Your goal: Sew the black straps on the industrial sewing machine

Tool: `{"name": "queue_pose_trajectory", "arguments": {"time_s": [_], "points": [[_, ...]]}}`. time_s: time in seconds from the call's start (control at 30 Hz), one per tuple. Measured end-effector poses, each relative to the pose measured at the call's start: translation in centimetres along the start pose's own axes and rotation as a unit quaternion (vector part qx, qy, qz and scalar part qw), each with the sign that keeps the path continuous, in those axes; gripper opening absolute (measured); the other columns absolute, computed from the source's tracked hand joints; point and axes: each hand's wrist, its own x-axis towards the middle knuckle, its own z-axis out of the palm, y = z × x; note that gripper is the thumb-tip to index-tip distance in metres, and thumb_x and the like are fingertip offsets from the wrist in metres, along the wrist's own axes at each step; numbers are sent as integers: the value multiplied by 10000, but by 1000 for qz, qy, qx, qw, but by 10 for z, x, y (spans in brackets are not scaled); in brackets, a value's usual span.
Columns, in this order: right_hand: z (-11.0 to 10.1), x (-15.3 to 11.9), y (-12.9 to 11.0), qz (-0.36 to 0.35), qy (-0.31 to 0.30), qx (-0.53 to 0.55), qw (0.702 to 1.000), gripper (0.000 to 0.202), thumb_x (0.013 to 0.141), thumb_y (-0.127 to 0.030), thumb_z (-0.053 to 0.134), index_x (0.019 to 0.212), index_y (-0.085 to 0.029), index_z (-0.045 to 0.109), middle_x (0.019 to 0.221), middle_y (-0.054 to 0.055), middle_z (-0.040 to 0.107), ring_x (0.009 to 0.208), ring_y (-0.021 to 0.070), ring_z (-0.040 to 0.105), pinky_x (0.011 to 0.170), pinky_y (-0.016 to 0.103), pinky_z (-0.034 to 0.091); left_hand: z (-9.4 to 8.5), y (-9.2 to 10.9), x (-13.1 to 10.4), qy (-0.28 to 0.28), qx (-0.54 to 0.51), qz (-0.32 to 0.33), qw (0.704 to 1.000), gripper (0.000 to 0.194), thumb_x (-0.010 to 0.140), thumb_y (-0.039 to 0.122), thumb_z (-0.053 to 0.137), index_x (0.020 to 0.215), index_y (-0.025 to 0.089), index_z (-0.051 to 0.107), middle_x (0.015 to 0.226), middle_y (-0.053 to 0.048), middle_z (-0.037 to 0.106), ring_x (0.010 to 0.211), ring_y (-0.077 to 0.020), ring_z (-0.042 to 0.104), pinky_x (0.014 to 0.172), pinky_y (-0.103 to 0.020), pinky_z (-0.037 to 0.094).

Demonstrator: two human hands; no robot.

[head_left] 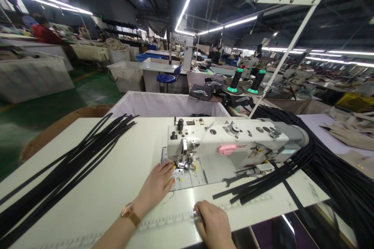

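Observation:
My left hand [159,179], with a watch [127,210] on its wrist, lies with fingers stretched out at the needle plate, fingertips beside the presser foot [182,164] of a white sewing machine [233,140]. A small yellow bit shows by its fingers; I cannot tell what it is. Nearer me, over the table's front part, my right hand [213,220] is closed. A small shiny metallic piece shows at its curled fingers, mostly hidden. Between the right hand and the machine lie the cut ends of black straps [245,192].
A bundle of black straps [67,163] lies on the left of the table. More straps [330,163] drape behind the machine's right end. A wrench [238,178] rests by the machine bed. A tape measure [166,220] runs along the front. Behind stand thread cones [235,79] and a lined bin [163,103].

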Motion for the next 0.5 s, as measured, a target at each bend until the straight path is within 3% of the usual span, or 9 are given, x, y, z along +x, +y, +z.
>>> {"name": "queue_pose_trajectory", "arguments": {"time_s": [0.5], "points": [[-12,3,-8,14,-19,-3,1000,164,852,-151,438,899,-240,568,752,-4,649,666,169,597,612,276,325,-3,5,0,-7,-18,-15,1000,409,983,361,433,1339,189,538,1387,-78,554,1331,-290,437,1110,-530,357]]}}
